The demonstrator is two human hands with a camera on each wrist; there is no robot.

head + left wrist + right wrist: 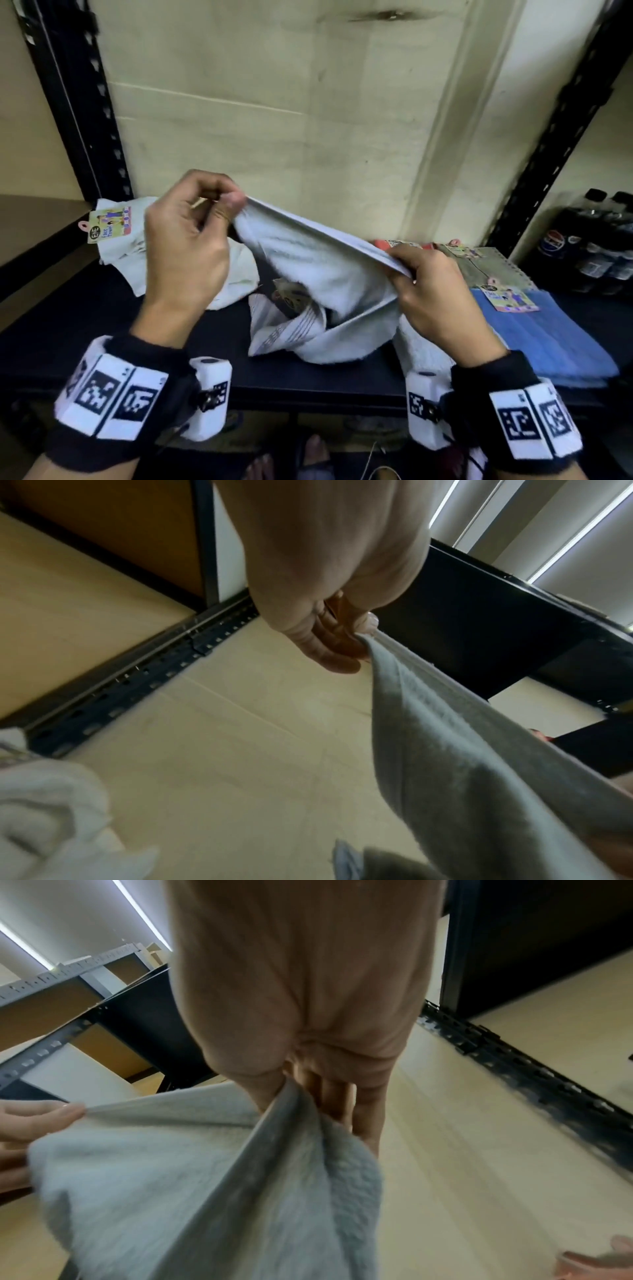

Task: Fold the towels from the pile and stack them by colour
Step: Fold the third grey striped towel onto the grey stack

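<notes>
- The left hand (186, 240) pinches 1 end of the pale towel's (318, 274) hemmed edge between thumb and fingertips, raised above the dark shelf (102, 325).
- The right hand (435, 291) pinches the same edge lower down; the hem runs taut between the 2 hands.
- The rest of the towel hangs below both hands, its bunched end resting on the shelf.
- A folded blue towel (555, 342) lies just right of the right hand.
- A crumpled white towel (123, 253) lies behind the left hand.
</notes>
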